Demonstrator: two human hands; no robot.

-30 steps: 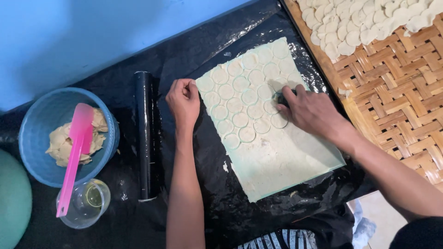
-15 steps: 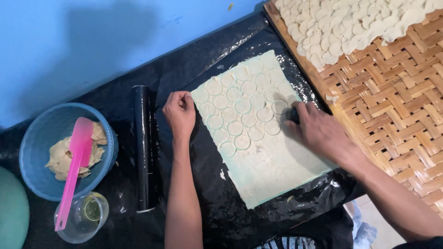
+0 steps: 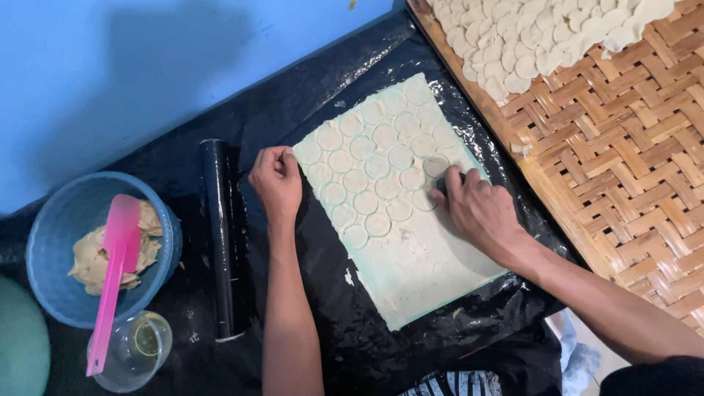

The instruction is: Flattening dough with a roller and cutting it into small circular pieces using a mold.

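A flat pale sheet of rolled dough (image 3: 411,264) lies on black plastic sheeting (image 3: 330,139), its far half marked with several cut circles. My right hand (image 3: 480,213) presses a small dark round cutter (image 3: 444,183) into the dough near its right edge, fingers closed over the cutter so most of it is hidden. My left hand (image 3: 276,180) rests curled at the dough's left edge, fingertips touching the sheeting, holding nothing that I can see.
A black rolling pin (image 3: 220,238) lies left of my left arm. A blue bowl (image 3: 51,235) holds dough scraps and a pink spatula (image 3: 114,271). A small clear glass (image 3: 136,348) stands near it. A woven bamboo tray (image 3: 631,161) at right carries several cut dough rounds (image 3: 528,37).
My right hand has shifted with the cutter slightly toward the dough's right edge. The view has drifted, and my left hand stays at the dough's left edge.
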